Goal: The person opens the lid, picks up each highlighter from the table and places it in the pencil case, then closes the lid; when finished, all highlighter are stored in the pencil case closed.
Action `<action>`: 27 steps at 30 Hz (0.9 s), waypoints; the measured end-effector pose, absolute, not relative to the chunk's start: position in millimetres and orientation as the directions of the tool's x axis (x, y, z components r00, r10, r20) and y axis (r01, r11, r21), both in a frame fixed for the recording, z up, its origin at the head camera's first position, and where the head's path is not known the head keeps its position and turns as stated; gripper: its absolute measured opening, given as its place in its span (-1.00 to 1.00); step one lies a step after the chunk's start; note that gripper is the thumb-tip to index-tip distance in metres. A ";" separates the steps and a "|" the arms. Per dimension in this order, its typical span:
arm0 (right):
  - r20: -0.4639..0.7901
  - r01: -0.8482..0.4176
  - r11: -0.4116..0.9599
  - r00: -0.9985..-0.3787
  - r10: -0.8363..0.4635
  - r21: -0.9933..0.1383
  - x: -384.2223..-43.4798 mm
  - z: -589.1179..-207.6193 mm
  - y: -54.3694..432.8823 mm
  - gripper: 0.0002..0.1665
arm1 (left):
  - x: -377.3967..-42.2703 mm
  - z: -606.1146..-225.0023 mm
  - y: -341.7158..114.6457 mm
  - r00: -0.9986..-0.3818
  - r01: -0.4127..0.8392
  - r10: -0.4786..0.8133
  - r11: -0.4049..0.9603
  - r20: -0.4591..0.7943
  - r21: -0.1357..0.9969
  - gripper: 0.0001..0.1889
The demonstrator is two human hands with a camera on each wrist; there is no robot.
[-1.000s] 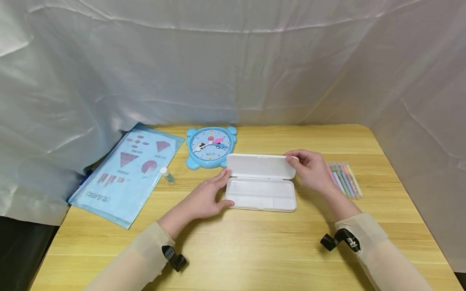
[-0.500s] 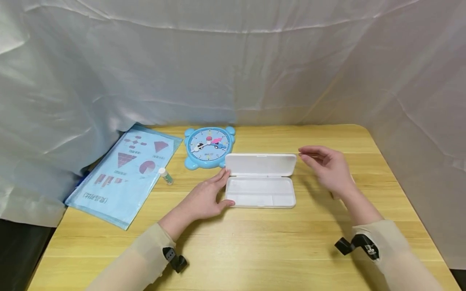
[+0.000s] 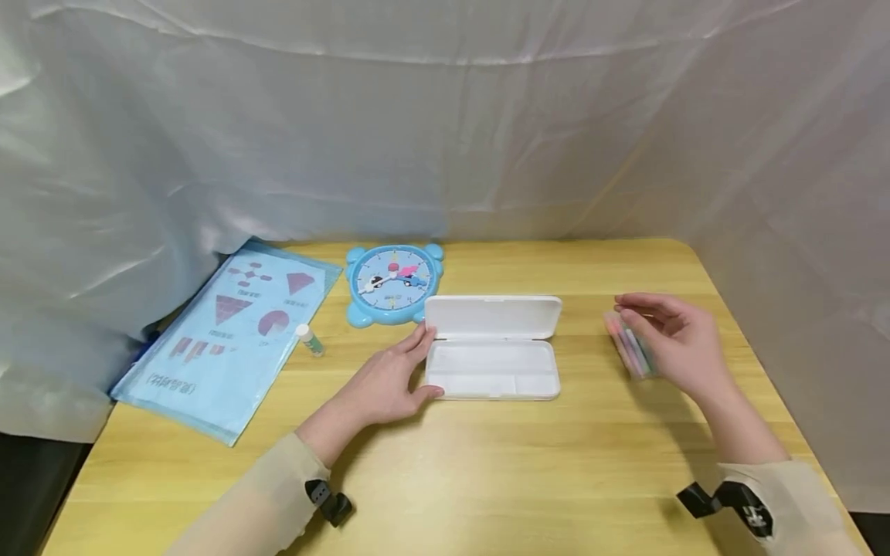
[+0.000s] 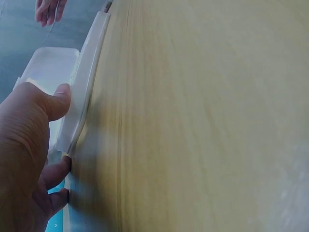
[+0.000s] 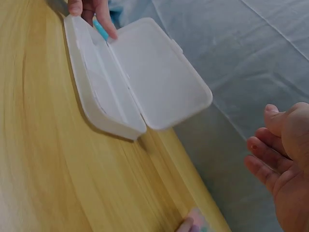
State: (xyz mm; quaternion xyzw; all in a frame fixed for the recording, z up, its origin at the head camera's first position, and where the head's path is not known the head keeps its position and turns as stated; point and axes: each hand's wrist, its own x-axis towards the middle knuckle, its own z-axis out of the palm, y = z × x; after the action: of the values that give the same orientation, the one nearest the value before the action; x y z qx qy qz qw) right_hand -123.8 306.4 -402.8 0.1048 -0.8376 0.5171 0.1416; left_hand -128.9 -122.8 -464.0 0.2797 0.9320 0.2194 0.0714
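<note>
A white pencil case (image 3: 492, 369) lies on the table with its lid (image 5: 154, 77) raised; its divided tray holds nothing visible. My left hand (image 3: 378, 386) holds the case's left end, thumb at the front corner and fingers by the hinge side; the left wrist view shows the thumb (image 4: 59, 101) against its edge. Over at the right, my right hand (image 3: 681, 344) hovers above a row of slim coloured pens (image 3: 629, 347) and partly hides them. Its fingers are loosely bent with nothing held between them.
Behind the case sits a blue toy clock (image 3: 394, 282). A small glue stick (image 3: 310, 340) stands left of it, beside a blue document folder (image 3: 229, 340). Pale cloth (image 3: 445, 116) hangs along the back and sides of the wooden table (image 3: 487, 471).
My right hand has let go of the raised lid and moved right, over the coloured pens. The lid stays up by itself. My left hand keeps its place on the case.
</note>
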 end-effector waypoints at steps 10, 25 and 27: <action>0.237 -0.198 0.501 -0.971 0.014 -0.842 -106.7 -427.9 315.6 -0.67 | -122.0 -469.2 -133.4 -0.846 0.486 0.533 0.759 0.017 0.434 0.03; 0.197 -0.118 0.763 -0.980 0.012 -0.635 -96.4 -449.3 320.9 -0.68 | -129.7 -464.9 -123.5 -0.835 0.494 0.550 0.748 0.001 0.443 0.05; 0.181 -0.102 0.779 -0.983 0.015 -0.618 -97.4 -448.7 320.3 -0.67 | -130.4 -464.6 -122.9 -0.834 0.495 0.551 0.747 0.002 0.443 0.05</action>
State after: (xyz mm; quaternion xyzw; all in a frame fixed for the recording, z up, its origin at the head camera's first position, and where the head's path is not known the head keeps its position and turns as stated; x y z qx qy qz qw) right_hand -97.4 320.3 -448.7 0.0231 -0.9391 0.3314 0.0882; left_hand -130.4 -122.9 -464.6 0.2805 0.9325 0.2183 0.0644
